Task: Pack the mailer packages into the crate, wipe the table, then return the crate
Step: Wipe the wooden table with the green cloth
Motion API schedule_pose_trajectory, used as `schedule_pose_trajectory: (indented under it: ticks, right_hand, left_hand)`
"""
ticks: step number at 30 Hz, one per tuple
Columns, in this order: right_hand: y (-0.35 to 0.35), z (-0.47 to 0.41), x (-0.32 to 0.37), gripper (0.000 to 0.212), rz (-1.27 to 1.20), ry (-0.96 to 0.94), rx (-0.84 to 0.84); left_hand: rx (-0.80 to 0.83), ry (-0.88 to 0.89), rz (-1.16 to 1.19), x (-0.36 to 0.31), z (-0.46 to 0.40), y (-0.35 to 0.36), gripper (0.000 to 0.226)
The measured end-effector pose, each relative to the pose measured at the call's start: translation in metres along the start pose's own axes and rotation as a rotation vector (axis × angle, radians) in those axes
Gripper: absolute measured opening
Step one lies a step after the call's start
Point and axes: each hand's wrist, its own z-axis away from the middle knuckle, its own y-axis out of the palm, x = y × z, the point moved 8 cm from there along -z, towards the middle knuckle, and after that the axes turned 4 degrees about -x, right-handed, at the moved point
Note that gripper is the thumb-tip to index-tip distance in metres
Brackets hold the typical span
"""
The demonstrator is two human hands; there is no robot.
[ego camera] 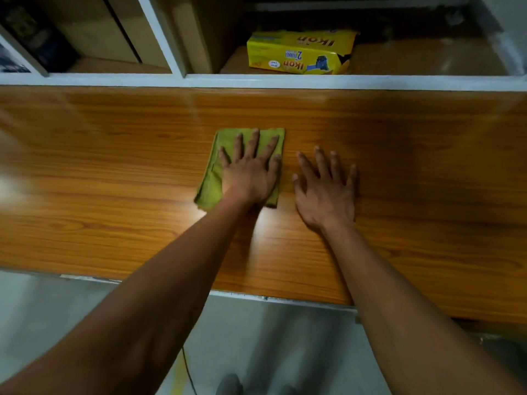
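wiping is the step in hand. the left hand (pixel 251 172) lies flat on a folded green cloth (pixel 212 178), fingers straight and spread, palm pressing the fabric down onto the wooden counter (pixel 114 172). the right hand (pixel 325 192) rests just beside it on the bare wood, fingers also spread and flat, holding nothing. it seems to brace the person's weight while the other hand works.

to do this well, the person would likely keep the palm centred on the cloth so the whole pad stays in contact, and sweep in long overlapping passes along the grain, out to both ends and up to the back edge by the white frame (pixel 256 81). the near-left corner of the cloth looks a little bunched, so even pressure matters, or it may roll under.

the cloth is a soft, matte rectangle folded into layers, likely microfibre or cotton. the counter is glossy wood-grain laminate, smooth and hard, with bright glare near the left wrist, so streaks would probably show. behind the counter, in a shelf opening, sits a yellow printed pack (pixel 299 52), shiny like plastic wrap.

no crate or mailer packages are in view, so the packing seems done, and returning the crate is probably what remains.
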Motion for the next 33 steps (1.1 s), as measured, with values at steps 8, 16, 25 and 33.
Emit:
schedule_pose_trajectory:
  ticks: [8, 16, 25, 33]
  right_hand:
    - [0.002, 0.001, 0.000, 0.064, 0.004, 0.010, 0.006]
    - [0.000, 0.000, -0.001, 0.064, 0.002, 0.005, -0.003]
    - [0.001, 0.000, 0.000, 0.066, 0.000, 0.013, 0.015]
    - [-0.002, -0.071, -0.018, 0.067, -0.031, -0.027, -0.015]
  left_hand:
    - [-0.029, 0.028, 0.047, -0.006, 0.057, 0.004, 0.058]
    - [0.005, -0.009, 0.010, -0.009, -0.050, 0.000, 0.061]
    - [-0.018, 0.053, 0.036, -0.013, 0.042, 0.004, 0.057]
    - [0.035, 0.007, 0.034, -0.028, -0.157, 0.005, 0.063]
